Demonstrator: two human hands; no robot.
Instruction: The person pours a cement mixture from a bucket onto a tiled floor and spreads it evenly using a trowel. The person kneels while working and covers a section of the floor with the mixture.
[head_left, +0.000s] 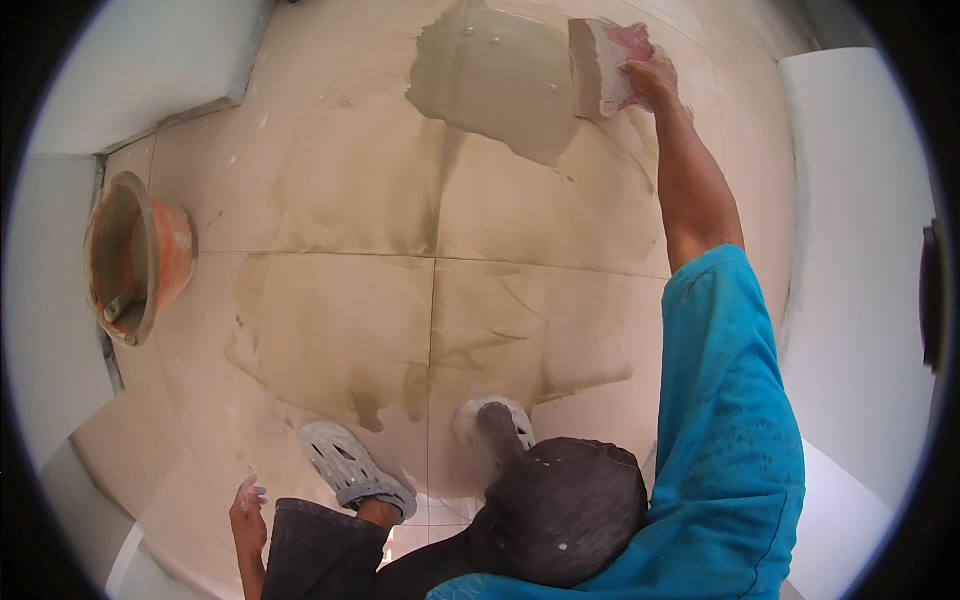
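At the far right of the floor, my right hand (pixel 657 80) is closed around a wide grout spreader (pixel 600 70) with a pinkish back, smeared with grey paste. Its straight edge rests by the right side of a puddle of wet grey-green grout (pixel 490 75) on the beige floor tiles (pixel 350 190). My left hand (pixel 249 503) hangs low at the near left, beside my dark trouser leg. Nothing shows in it, and its whitened fingers are loosely apart.
An orange bucket (pixel 172 262) crusted with grey stands tilted in view by the left wall, a tool-like piece inside. Pale clogs (pixel 350 465) are on my feet at the near edge. White walls (pixel 850 250) close in on both sides. Thin grout smears cover the middle tiles.
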